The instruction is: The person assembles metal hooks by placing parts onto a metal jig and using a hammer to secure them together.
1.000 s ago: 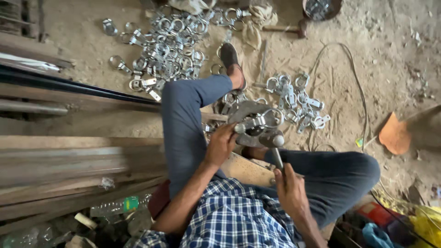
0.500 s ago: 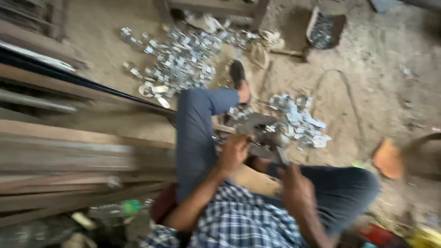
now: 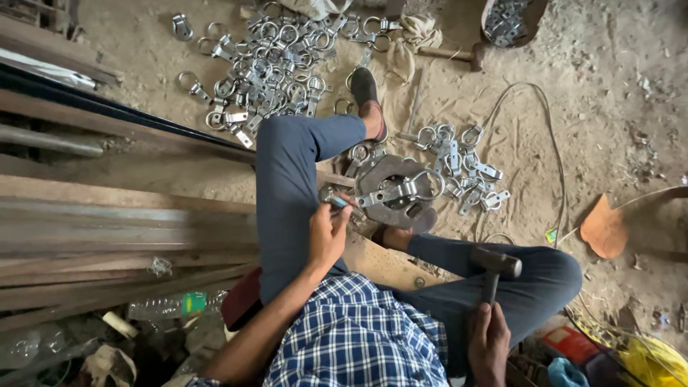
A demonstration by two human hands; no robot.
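My left hand [image 3: 328, 233] pinches a small metal pin, its tip against the end of a silver ring clamp [image 3: 401, 190]. The clamp lies across a round, rusty steel plate [image 3: 390, 208] on the ground between my legs. My right hand [image 3: 489, 344] grips the handle of a hammer [image 3: 494, 265]. Its dark head is held up over my right knee, away from the plate. My blue trousers and checked shirt fill the lower middle.
A big heap of silver ring clamps [image 3: 269, 61] lies at top left and a smaller heap [image 3: 466, 168] right of the plate. Wooden planks [image 3: 107, 236] and dark bars [image 3: 86, 100] run along the left. A wire loops over the sandy ground; a second hammer [image 3: 448, 54] lies at top.
My right hand has pulled the hammer back from the plate to above my right knee. My left hand stays at the clamp. The camera has shifted.
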